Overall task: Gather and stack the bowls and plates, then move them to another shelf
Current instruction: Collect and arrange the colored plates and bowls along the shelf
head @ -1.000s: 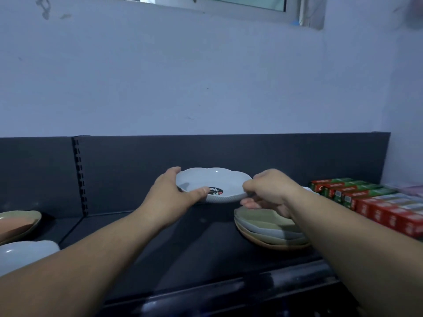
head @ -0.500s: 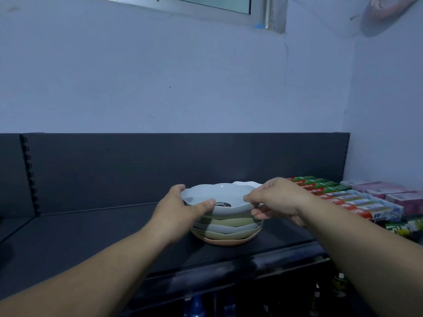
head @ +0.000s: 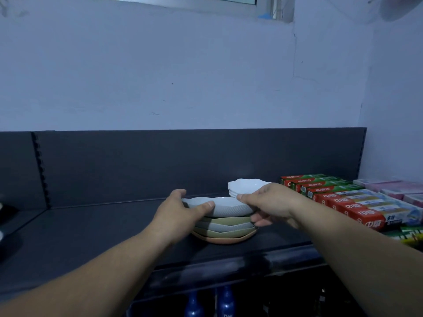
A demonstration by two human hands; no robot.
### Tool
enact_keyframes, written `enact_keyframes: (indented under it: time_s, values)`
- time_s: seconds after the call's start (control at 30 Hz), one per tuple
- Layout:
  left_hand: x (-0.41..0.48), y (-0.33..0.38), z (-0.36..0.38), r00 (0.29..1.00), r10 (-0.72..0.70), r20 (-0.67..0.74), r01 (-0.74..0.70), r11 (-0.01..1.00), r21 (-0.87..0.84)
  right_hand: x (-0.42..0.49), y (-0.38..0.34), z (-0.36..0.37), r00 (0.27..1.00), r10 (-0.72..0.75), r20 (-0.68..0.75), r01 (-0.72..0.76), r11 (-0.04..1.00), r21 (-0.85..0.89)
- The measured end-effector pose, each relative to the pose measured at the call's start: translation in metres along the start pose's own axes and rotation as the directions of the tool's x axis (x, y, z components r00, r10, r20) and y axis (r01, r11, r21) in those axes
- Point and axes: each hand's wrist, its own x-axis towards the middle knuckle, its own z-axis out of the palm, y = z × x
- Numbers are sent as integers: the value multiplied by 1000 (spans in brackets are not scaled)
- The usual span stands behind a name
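Left hand [head: 180, 211] and right hand [head: 272, 202] both grip the white bowl [head: 226, 205] by opposite rims. It sits on top of the coloured stack [head: 225, 233], near the front edge of the shelf [head: 103, 236], right of middle. Stacking looks partly done: the small white stack [head: 247, 186] just behind is unmerged and the move to another shelf is not done. Toothpaste boxes [head: 343, 202] crowd the right end; open room lies to the left.

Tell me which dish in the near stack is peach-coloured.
The bottom dish, lying directly on the shelf. Those above are olive green or pale grey; the left hand and right hand hold the white top dish.
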Motion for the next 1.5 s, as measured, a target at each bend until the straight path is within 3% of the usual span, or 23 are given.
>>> enact_keyframes:
  time_s: [0.53,0.83,1.1,1.5]
  values:
    - [-1,-2,7,1000,-8,5,7,999,37,11,11,3,1000,-17,3,17,994,-105]
    - [-8,-7,-13,999,17,-39,-15,999,50,-3,-23,19,992,-117,-40,115,993,-31]
    - [-22,-33,-97,989,18,-144,-5,996,91,-13,-77,100,969,-241,50,239,970,32]
    - [-67,-117,-290,933,2,-360,111,949,294,-36,-164,296,878,-309,367,322,946,27]
